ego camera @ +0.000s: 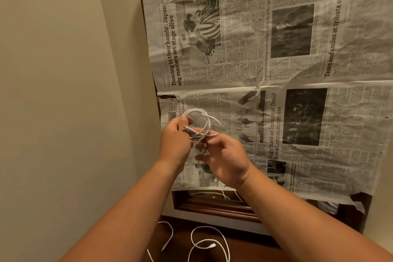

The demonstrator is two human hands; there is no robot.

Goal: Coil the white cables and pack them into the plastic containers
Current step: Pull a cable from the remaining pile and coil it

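Observation:
A white cable wound into a small coil (203, 122) hangs between my hands above the newspaper. My left hand (176, 141) grips the coil at its left side, with a plug end lying by the thumb. Its lower strands are pinched by the fingers of my right hand (223, 159). More loose white cable (209, 244) lies in loops on the dark wooden surface below my arms, with a plug end showing. Another strand (212, 194) shows just under the newspaper's near edge. No plastic container is in view.
Crumpled newspaper sheets (276, 70) cover most of the wooden surface. A beige wall (63, 70) runs along the left. A dark wooden ledge (212, 206) sits at the newspaper's near edge.

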